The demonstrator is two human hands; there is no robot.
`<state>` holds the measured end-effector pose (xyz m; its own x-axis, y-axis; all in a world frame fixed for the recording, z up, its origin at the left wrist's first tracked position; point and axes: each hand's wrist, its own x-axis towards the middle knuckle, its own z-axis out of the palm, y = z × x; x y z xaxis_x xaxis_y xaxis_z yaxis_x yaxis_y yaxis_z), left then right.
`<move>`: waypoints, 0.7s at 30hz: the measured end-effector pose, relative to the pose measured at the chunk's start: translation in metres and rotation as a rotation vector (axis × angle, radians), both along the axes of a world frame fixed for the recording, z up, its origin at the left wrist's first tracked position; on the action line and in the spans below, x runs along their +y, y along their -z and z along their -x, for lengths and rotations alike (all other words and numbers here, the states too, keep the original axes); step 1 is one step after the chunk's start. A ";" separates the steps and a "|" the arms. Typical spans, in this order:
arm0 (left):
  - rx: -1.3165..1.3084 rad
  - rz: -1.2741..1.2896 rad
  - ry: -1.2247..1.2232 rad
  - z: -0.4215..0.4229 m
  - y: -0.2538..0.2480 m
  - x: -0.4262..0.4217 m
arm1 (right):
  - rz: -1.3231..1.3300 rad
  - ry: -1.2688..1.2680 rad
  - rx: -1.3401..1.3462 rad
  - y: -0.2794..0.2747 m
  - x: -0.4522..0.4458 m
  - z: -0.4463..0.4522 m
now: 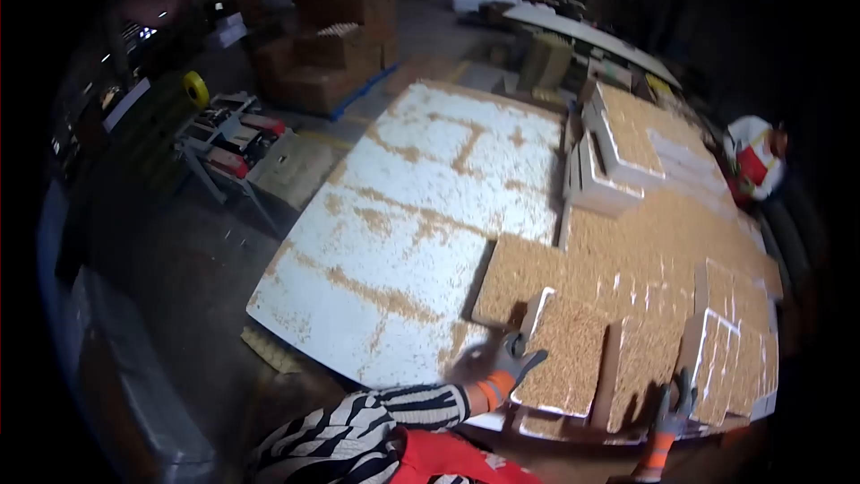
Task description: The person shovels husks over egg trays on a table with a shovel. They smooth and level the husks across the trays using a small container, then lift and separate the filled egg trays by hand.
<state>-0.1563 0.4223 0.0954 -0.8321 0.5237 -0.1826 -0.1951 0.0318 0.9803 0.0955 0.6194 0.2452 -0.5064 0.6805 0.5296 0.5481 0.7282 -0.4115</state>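
My left hand (517,359), in a grey glove with an orange cuff, is at the left edge of a white-rimmed tray (563,354) filled with brown granules. Its thumb and fingers are apart; whether it touches the rim I cannot tell. My right hand (674,401), gloved the same way, has its fingers stretched out over the near end of the trays. Between my hands, a second filled tray (642,367) lies right of the first, with a dark gap between them. Further right are several smaller filled boxes (724,367) with white edges.
A large white tabletop (412,242) scattered with granules extends to the left. Stacked filled trays (627,139) rise at the far right, near another person (755,157). A tape machine (237,139) stands left of the table, with cardboard boxes (331,58) on a blue pallet behind.
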 end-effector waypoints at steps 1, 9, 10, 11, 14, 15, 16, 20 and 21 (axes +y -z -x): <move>-0.170 -0.116 -0.028 0.003 0.017 0.010 | -0.006 -0.007 -0.031 -0.006 -0.004 -0.002; -0.042 -0.065 -0.091 0.111 -0.041 0.076 | -0.892 -0.340 -0.313 -0.030 0.023 -0.018; -0.039 -0.159 -0.117 0.132 -0.024 0.101 | -0.922 -0.351 -0.331 -0.029 0.026 -0.020; 0.023 -0.006 -0.078 0.149 -0.031 0.117 | -0.975 -0.360 -0.358 -0.028 0.028 -0.022; 0.093 -0.214 -0.082 0.176 0.001 0.183 | -1.028 -0.341 -0.394 -0.031 0.030 -0.022; 0.067 -0.188 -0.098 0.175 0.008 0.202 | -0.398 -0.261 -0.324 -0.048 -0.001 -0.008; 0.036 -0.158 -0.117 0.171 0.014 0.217 | 0.123 -0.065 -0.109 -0.064 -0.031 0.005; 0.000 0.083 0.107 0.125 0.022 0.256 | 0.096 -0.111 -0.121 -0.038 -0.019 0.000; 0.081 0.222 0.259 0.117 0.004 0.248 | 0.059 -0.092 -0.125 -0.043 -0.021 0.004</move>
